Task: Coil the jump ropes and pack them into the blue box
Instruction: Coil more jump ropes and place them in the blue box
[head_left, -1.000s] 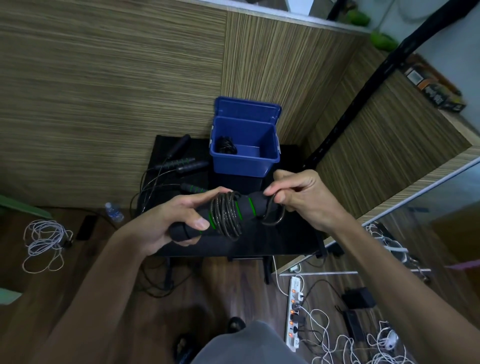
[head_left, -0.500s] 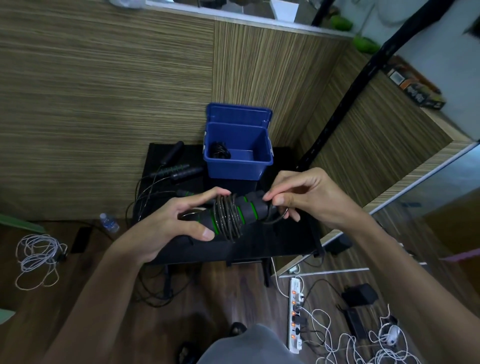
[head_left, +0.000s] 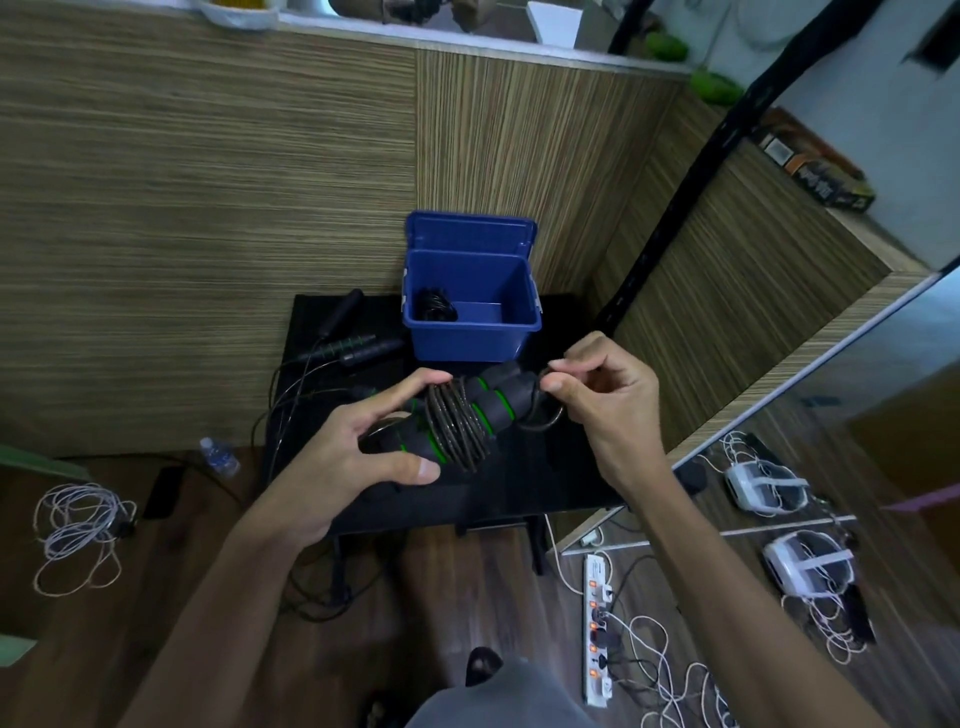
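My left hand (head_left: 363, 457) grips the two black handles with green rings of a jump rope (head_left: 460, 421), its dark cord wound around them in several turns. My right hand (head_left: 605, 395) pinches the cord's loose end at the handles' right tip, where a small loop hangs below. Behind them the open blue box (head_left: 470, 340) stands on the small black table (head_left: 524, 483), lid up, with a coiled black rope (head_left: 435, 307) in its left half. More jump ropes (head_left: 345, 345) lie uncoiled on the table's left side, cords trailing off the edge.
Striped wood panels wall in the table at the back and right. On the floor lie a water bottle (head_left: 221, 456), a white cable bundle (head_left: 78, 525), a power strip (head_left: 597, 618) with plugged cords, and white devices (head_left: 766, 488) at the right.
Both hands have lifted the wound rope slightly and tilted it; my right hand has shifted from the handle tip to pinching the cord end. The view has tilted up a little.
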